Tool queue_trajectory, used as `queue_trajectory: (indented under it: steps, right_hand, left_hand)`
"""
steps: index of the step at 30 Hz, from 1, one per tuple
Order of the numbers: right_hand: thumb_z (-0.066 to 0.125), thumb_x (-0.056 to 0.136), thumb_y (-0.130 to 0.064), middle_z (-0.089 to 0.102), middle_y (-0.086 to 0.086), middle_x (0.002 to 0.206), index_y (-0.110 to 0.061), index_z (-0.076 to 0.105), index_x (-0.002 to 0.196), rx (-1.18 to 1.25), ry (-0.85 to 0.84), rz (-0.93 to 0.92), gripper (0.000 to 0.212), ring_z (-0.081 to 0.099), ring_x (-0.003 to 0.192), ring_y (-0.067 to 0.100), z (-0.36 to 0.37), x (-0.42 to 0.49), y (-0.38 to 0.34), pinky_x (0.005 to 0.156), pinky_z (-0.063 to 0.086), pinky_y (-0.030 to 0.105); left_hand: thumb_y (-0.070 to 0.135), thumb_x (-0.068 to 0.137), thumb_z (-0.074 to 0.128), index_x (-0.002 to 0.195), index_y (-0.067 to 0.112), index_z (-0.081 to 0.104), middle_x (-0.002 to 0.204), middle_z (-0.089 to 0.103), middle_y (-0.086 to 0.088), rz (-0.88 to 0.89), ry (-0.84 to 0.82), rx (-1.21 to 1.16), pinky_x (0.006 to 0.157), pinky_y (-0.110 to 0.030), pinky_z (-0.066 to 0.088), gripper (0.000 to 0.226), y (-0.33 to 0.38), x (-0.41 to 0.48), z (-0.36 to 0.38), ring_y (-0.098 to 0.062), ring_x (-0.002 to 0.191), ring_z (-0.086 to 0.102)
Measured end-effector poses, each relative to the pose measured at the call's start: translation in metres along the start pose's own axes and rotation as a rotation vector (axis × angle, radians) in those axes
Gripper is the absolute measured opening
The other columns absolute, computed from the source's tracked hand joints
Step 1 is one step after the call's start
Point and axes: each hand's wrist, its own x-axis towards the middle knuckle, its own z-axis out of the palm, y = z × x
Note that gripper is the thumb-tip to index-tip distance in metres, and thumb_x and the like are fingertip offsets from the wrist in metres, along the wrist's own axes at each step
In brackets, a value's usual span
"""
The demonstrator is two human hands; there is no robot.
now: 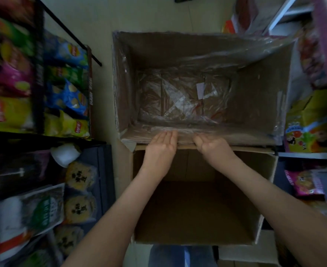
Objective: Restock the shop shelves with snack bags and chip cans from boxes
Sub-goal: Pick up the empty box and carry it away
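Item 1: far box, open-topped cardboard on the floor, directly ahead of the fingers. A clear plastic liner covers its inside and is folded over the rim. A small white slip lies at the bottom under the plastic, beyond the fingertips. What else sits under the creased film is too blurred to tell.

Item 2: left hand lies on the near rim of the far box, fingers straight and together, tips pressing the liner's folded edge, holding nothing.

Item 3: right hand, just beside the left at the same rim, fingers curled down over the edge and gripping the liner there.

Item 4: near box, also open cardboard, sits behind the fingers and under both forearms, its far wall touching the far box.

Item 5: snack bags (yellow, blue and green chip packs) stand on the shelf to the left of the fingers. Round cracker packs sit on a lower level of that side.

Item 6: further bright packets fill the shelf to the right of the fingers.
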Motion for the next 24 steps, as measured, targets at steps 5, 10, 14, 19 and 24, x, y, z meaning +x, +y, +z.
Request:
queue_trajectory:
  steps: [5, 10, 14, 19, 24]
  right_hand:
    - [0.091, 0.051, -0.007, 0.074, 0.016, 0.085, -0.002, 0.073, 0.091, 0.005, 0.085, -0.053, 0.044, 0.073, 0.074, 0.025, -0.103, 0.029, -0.001, 0.064, 0.059, 0.034]
    - [0.09, 0.05, -0.004, 0.074, 0.016, 0.087, 0.0, 0.073, 0.094, -0.068, 0.157, -0.111, 0.048, 0.073, 0.077, 0.025, -0.174, 0.083, 0.005, 0.067, 0.059, 0.035]
    - [0.09, 0.049, -0.004, 0.074, 0.015, 0.085, 0.0, 0.073, 0.092, -0.13, 0.229, -0.153, 0.046, 0.073, 0.076, 0.024, -0.217, 0.149, 0.017, 0.067, 0.06, 0.034]
    - [0.091, 0.051, -0.008, 0.074, 0.014, 0.084, -0.003, 0.073, 0.09, -0.173, 0.253, -0.173, 0.044, 0.073, 0.074, 0.024, -0.273, 0.233, 0.036, 0.067, 0.061, 0.034]
    - [0.094, 0.043, -0.009, 0.074, 0.01, 0.08, -0.008, 0.073, 0.085, -0.207, 0.208, -0.153, 0.047, 0.073, 0.069, 0.021, -0.317, 0.313, 0.069, 0.058, 0.059, 0.032]
  left_hand:
    - [0.013, 0.092, 0.057, 0.14, 0.008, 0.047, 0.137, 0.057, -0.009, -0.038, -0.026, 0.112, 0.108, -0.028, 0.036, 0.049, -0.023, 0.018, -0.1, -0.022, 0.127, 0.053]
    - [0.014, 0.037, 0.094, 0.085, 0.011, 0.077, 0.077, 0.074, -0.004, -0.092, 0.042, 0.053, 0.065, -0.025, 0.057, 0.051, -0.061, 0.039, -0.171, -0.017, 0.069, 0.072]
    - [0.01, 0.035, 0.093, 0.082, 0.008, 0.077, 0.075, 0.073, -0.007, -0.1, 0.128, 0.028, 0.064, -0.027, 0.057, 0.051, -0.103, 0.076, -0.214, -0.02, 0.067, 0.072]
    - [0.011, 0.037, 0.093, 0.083, 0.011, 0.076, 0.075, 0.073, -0.004, -0.116, 0.161, -0.033, 0.062, -0.024, 0.056, 0.049, -0.163, 0.138, -0.26, -0.017, 0.066, 0.071]
    - [0.009, 0.092, 0.056, 0.137, 0.01, 0.05, 0.132, 0.06, -0.008, -0.127, 0.106, -0.032, 0.103, -0.029, 0.042, 0.045, -0.204, 0.209, -0.305, -0.021, 0.12, 0.058]
